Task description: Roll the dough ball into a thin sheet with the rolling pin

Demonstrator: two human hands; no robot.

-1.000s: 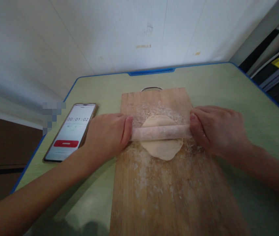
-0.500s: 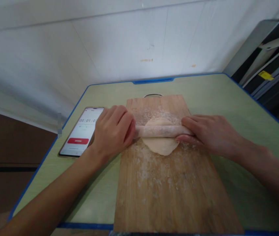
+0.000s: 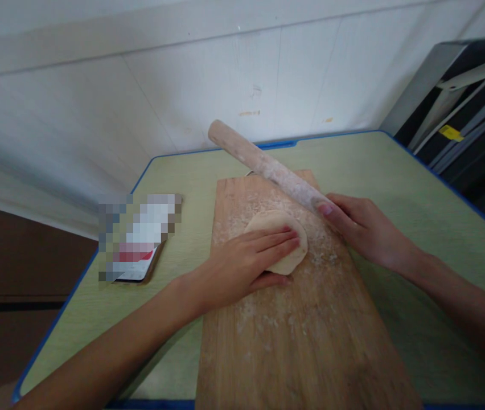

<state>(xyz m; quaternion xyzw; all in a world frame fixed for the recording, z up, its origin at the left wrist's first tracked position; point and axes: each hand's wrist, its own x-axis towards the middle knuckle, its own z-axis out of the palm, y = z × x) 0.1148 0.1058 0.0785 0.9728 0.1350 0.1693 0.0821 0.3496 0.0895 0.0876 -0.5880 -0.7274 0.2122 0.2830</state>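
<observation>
My left hand (image 3: 253,259) lies over a flat round of dough (image 3: 276,221), fingers stretched across its surface and thumb at its near edge. Part of the dough is hidden beneath that hand. In my right hand (image 3: 356,225) is a floured wooden rolling pin (image 3: 268,166), gripped near its right end. The pin is raised and tilted, its free end pointing up and to the left. Under the dough is a wooden cutting board (image 3: 306,336) dusted with flour, most thickly around the dough.
To the left of the board, a phone (image 3: 144,245), partly pixelated, rests on the pale green table (image 3: 174,341) with a blue edge. A white wall (image 3: 208,85) stands behind the table. Dark folded frames (image 3: 473,114) with a yellow tag are at the right.
My left hand has let go of the rolling pin and moved right onto the dough. My right hand has lifted the pin off the dough, swinging its left end up and away.
</observation>
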